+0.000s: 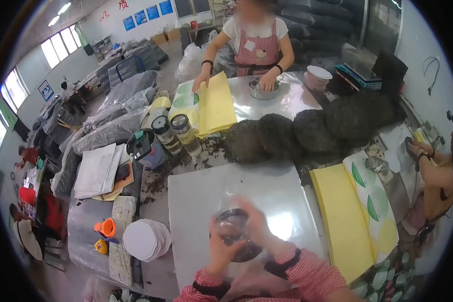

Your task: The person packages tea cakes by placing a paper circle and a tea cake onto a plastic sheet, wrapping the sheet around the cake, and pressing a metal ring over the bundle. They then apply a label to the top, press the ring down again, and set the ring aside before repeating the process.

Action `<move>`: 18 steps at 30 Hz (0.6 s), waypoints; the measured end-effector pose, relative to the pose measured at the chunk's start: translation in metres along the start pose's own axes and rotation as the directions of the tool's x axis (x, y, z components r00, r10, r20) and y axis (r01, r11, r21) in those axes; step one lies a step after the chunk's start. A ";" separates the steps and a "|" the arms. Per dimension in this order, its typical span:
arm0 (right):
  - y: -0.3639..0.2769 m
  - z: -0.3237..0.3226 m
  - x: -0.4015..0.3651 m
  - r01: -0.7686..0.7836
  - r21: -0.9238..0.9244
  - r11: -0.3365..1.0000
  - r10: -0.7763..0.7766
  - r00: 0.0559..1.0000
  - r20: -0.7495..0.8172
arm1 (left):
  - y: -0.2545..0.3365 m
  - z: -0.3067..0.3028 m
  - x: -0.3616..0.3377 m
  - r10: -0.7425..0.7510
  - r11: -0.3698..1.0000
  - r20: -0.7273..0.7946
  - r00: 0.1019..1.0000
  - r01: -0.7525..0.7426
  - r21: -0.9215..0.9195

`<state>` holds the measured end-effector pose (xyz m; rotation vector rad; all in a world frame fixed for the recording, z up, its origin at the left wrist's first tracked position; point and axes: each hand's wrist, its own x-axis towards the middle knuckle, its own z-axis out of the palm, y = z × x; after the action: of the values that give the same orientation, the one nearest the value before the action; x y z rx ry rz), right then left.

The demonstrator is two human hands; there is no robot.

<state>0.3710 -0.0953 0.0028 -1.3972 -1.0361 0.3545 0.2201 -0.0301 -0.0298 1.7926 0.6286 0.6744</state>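
Above the pale grey sheet [201, 196] at the near table edge, a round, dark, bowl-shaped object [235, 227] is held between both hands. It is clasped at its left side by the left hand [220, 251] and at its right by the right hand [260, 226]. A stack of yellow paper sheets [342, 216] is laid just beside it.

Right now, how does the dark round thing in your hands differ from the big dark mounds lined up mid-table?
The dark round thing is held up by the left hand and right hand; the dark mounds rest on the table. It is single and smaller; they are several, overlapping in a row. It shows glossy glints, though blurred; they look matte. Both are dark and rounded.
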 end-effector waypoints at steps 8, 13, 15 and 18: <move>-0.007 -0.003 -0.006 -0.083 -0.038 0.996 0.079 0.992 -0.103 | 0.012 0.000 0.001 0.087 0.964 -0.133 0.987 -0.050 0.262; -0.020 -0.001 -0.063 0.262 -0.436 0.861 -0.170 0.956 0.238 | 0.022 0.012 0.007 0.313 0.867 -0.222 0.923 -0.183 0.463; -0.021 -0.007 -0.066 0.168 -0.344 0.924 -0.030 0.927 0.374 | 0.031 0.007 -0.009 0.252 0.855 0.026 0.967 -0.235 0.463; -0.002 0.004 -0.072 0.199 -0.435 0.878 -0.010 0.916 0.400 | 0.031 -0.005 -0.014 0.191 0.785 0.313 0.931 -0.336 0.521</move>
<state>0.3278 -0.1466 -0.0230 -1.7327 -1.6019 0.3165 0.2096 -0.0456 -0.0007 2.5183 0.4307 0.4579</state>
